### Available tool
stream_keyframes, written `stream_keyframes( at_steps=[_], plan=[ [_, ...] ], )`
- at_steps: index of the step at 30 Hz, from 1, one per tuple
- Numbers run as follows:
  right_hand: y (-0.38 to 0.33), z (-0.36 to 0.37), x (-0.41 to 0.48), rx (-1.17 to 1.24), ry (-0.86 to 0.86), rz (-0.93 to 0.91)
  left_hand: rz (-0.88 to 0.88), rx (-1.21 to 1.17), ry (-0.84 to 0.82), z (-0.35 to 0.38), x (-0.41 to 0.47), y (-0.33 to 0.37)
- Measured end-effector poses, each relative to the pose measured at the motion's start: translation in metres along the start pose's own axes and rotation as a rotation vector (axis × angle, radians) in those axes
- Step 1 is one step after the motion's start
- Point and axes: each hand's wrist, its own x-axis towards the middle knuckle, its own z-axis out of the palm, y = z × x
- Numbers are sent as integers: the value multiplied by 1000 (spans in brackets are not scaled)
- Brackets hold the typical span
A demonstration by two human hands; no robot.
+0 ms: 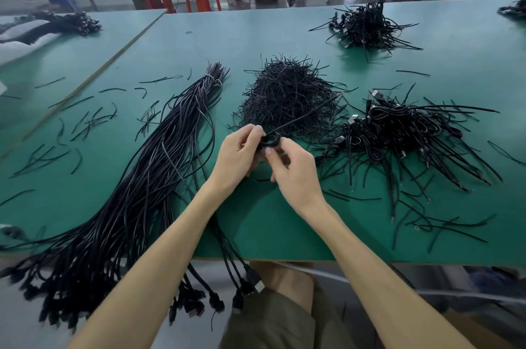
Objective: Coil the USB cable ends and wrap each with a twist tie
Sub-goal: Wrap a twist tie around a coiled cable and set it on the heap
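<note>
Left hand (242,150) and right hand (294,170) both pinched the small coil (270,141) between them. A slackened pinch would likely spring it open before tying.

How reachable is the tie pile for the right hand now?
Likely yes: the tie pile lies just beyond the right hand, nothing between, though it and the left hand pinch the coiled cable.

Cable coil (270,141) apparently in fingers (254,132) of left hand (239,156) and right hand (296,173)
</note>
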Motion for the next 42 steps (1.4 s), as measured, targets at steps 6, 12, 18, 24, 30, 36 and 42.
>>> stream_keyframes(
  at_steps=[6, 12, 18, 24, 30, 36, 42],
  plan=[
    [0, -5, 1, 153, 84, 153, 272, 328, -109, -4, -4, -1],
    [0, -4, 1, 136, 48, 148, 268, 520, -200, -12, -8, 3],
    [-1, -4, 0, 42, -20, 92, 168, 542, -232, -16, -13, 9],
    [0, -2, -1, 12, 3, 68, 153, 754, -158, -12, -23, 16],
    [1, 1, 0, -84, 23, 37, 53, 739, -37, 6, -28, 19],
    [0, -1, -3, -141, 42, -23, -35, 428, -7, -11, -20, 24],
    [-10, -1, -9, -243, 98, -154, 82, 427, -319, -37, -20, 44]
  ],
)
